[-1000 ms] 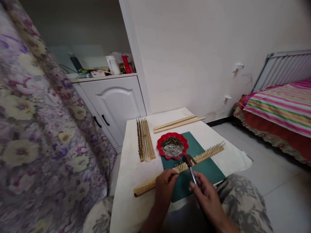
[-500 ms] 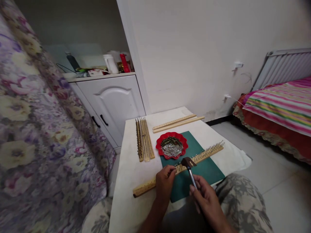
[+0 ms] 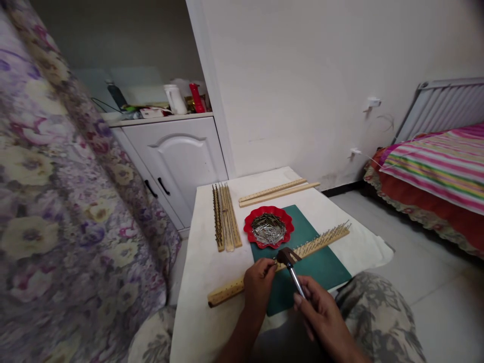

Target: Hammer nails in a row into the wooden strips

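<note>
A wooden strip (image 3: pixel 227 292) studded with nails lies slantwise across a green mat (image 3: pixel 328 269). My left hand (image 3: pixel 259 277) rests at the strip, thumb and forefinger pinched at its top; what looks like a nail is between them, mostly hidden. In my right hand (image 3: pixel 315 302) is a claw hammer (image 3: pixel 296 279), gripped by its handle. The hammer's head is over the strip, close beside my left fingertips; whether it touches a nail I cannot tell. Just behind the strip stands a red scalloped bowl (image 3: pixel 247 224) full of loose nails (image 3: pixel 268 229).
Several nail-studded strips (image 3: pixel 227 217) lie at the left of the white table (image 3: pixel 196 262). Two more wooden strips (image 3: pixel 280 194) lie at its back, near the wall. A flowered curtain (image 3: pixel 75 201) hangs at left; a bed (image 3: pixel 434 166) stands at right.
The hammer head has moved slightly left and down, nearer my left fingertips. My left hand keeps its pinch at the strip. The whole view has shifted a little.
</note>
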`<state>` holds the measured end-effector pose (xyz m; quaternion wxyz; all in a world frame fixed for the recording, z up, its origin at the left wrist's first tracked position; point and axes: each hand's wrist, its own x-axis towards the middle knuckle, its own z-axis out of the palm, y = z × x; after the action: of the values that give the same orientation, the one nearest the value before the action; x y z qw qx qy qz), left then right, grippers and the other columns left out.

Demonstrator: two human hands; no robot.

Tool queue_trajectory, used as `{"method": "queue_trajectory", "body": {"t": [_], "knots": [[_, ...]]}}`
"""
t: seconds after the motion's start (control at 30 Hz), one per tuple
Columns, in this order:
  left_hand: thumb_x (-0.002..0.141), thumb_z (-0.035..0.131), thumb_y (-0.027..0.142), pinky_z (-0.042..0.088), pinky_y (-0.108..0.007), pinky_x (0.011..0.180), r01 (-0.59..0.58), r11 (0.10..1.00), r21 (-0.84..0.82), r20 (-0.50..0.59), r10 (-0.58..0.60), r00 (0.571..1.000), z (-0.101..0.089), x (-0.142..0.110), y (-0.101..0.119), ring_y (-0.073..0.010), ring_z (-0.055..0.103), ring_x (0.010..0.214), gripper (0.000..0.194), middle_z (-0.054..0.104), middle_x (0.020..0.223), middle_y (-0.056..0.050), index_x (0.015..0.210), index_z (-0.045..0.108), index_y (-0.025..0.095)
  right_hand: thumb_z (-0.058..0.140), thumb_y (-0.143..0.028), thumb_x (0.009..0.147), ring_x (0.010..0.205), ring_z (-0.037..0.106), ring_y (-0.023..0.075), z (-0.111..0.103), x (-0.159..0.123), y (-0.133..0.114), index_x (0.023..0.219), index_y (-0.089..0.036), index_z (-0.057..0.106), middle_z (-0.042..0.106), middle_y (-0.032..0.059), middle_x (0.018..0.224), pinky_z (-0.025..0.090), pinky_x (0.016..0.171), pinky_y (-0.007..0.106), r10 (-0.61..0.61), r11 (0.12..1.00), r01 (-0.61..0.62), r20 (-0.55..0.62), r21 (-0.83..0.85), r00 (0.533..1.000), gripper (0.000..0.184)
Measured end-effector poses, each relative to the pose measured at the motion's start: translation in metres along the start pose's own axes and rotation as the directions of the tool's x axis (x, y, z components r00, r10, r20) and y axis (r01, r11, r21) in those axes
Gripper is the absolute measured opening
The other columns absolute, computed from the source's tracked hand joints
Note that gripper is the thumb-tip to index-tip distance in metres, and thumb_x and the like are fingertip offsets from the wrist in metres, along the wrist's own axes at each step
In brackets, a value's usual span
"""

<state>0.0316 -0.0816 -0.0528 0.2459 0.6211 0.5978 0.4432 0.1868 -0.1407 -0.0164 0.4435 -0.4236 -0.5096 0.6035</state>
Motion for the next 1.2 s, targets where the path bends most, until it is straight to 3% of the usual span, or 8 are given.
{"method": "queue_trajectory", "body": {"t": [0.23, 0.37, 0.57, 0.87, 1.2], "knots": [[0.079, 0.052, 0.024, 0.036, -0.021, 0.059, 0.026, 0.999, 0.042, 0.016, -0.027, 1.000, -0.002, 0.000, 0.003, -0.0115, 0.055, 0.064, 0.016, 0.060, 0.068, 0.002, 0.073, 0.066, 0.019, 0.048, -0.030, 0.089, 0.037, 0.038, 0.0044, -0.005, 0.003, -0.006, 0.105, -0.021, 0.051, 0.053, -0.0056, 0.069, 0.028, 0.033, 0.016, -0.026, 0.984, 0.040, 0.082, -0.173, 0.996, 0.019], [0.078, 0.052, 0.023, 0.035, -0.021, 0.058, 0.028, 0.997, 0.066, 0.020, -0.030, 0.999, -0.002, 0.000, 0.004, -0.0117, 0.054, 0.063, 0.016, 0.060, 0.067, 0.002, 0.071, 0.066, 0.019, 0.046, -0.029, 0.089, 0.039, 0.038, 0.0063, -0.008, 0.004, -0.013, 0.099, -0.020, 0.052, 0.050, -0.0065, 0.066, 0.031, 0.035, 0.018, -0.021, 0.963, 0.049, 0.111, -0.264, 0.994, 0.015], [0.076, 0.051, 0.021, 0.033, -0.021, 0.056, 0.041, 0.995, 0.089, 0.009, -0.042, 0.999, -0.003, 0.000, 0.006, -0.0113, 0.053, 0.061, 0.016, 0.060, 0.065, 0.002, 0.068, 0.065, 0.018, 0.048, -0.025, 0.087, 0.067, 0.055, 0.0163, -0.006, 0.005, -0.018, 0.095, -0.019, 0.055, 0.057, -0.0020, 0.072, 0.043, 0.063, 0.026, -0.105, 0.914, 0.140, 0.110, -0.381, 0.988, 0.012], [0.076, 0.051, 0.023, 0.035, -0.022, 0.058, 0.066, 0.994, 0.091, 0.016, -0.068, 0.998, -0.003, 0.000, 0.008, -0.0126, 0.055, 0.064, 0.015, 0.062, 0.068, 0.001, 0.070, 0.065, 0.019, 0.047, -0.024, 0.087, 0.064, 0.056, 0.0173, -0.008, 0.004, -0.016, 0.094, -0.021, 0.055, 0.058, -0.0025, 0.069, 0.042, 0.060, 0.026, -0.094, 0.902, 0.134, 0.118, -0.410, 0.989, 0.012], [0.077, 0.052, 0.022, 0.039, -0.023, 0.062, 0.007, 0.998, 0.064, 0.036, -0.009, 0.999, -0.003, -0.002, 0.002, -0.0141, 0.057, 0.068, 0.015, 0.063, 0.071, 0.001, 0.073, 0.065, 0.019, 0.052, -0.030, 0.085, 0.063, 0.056, 0.0169, -0.006, -0.001, -0.017, 0.093, -0.021, 0.059, 0.059, -0.0026, 0.068, 0.043, 0.058, 0.024, -0.091, 0.954, 0.106, 0.066, -0.279, 0.994, 0.014]]}}
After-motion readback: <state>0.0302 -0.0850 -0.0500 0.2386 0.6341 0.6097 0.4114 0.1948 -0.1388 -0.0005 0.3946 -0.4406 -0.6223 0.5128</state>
